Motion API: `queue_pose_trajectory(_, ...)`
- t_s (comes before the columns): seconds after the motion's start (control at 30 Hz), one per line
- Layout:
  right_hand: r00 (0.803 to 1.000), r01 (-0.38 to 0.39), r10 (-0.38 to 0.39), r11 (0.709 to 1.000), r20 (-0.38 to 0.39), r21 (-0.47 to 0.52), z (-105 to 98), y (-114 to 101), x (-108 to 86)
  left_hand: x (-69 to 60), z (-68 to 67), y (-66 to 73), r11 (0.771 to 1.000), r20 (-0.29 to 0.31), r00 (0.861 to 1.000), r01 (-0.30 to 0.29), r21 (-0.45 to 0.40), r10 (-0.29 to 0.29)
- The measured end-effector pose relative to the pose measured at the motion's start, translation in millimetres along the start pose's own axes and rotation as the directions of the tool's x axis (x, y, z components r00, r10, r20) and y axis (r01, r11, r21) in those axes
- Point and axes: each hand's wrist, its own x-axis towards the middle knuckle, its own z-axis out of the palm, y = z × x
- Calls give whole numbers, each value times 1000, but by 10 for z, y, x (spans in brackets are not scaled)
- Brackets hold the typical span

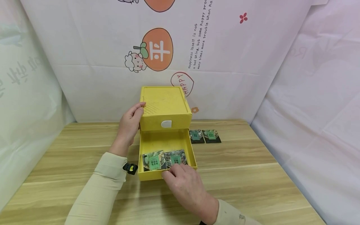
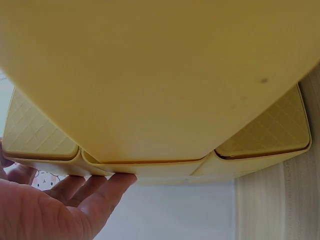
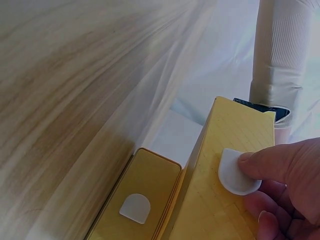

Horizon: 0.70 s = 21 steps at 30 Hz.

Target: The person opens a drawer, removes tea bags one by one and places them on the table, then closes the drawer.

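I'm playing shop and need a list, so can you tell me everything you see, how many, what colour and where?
table: 1, light wood, under the box
box: 1, yellow, on the table
shut drawer: 1, yellow, box's upper part
open drawer: 1, yellow, below it, pulled out
knobs: 2, white, one per drawer
packets: 4, dark with greenish labels, two in the open drawer, two right of the box
sheets: count unclear, white with prints, behind and both sides
band: 1 clear, black and yellow, left wrist
sleeves: 2, cream, one per arm
left grip: 1, bare, on box's left
right grip: 1, bare, pinching lower knob
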Motion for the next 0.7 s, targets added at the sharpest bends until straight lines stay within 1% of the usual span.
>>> queue_pose_trajectory(0.43, 1000, 0, 0, 1000, -14, -4, -9, -2, 0, 6, -1, -6, 1000, 3, 1000, -1, 3, 1)
queue_pose_trajectory(0.5, 999, 6, -6, 1000, -32, -5, -10, 2, -1, 1, -1, -1, 1000, 1, 1000, -1, 4, 1)
queue_pose_trajectory(0.7, 992, 40, -42, 999, -122, -24, -2, 17, 14, -1, 0, 6, 1000, -3, 1000, -2, 10, 2)
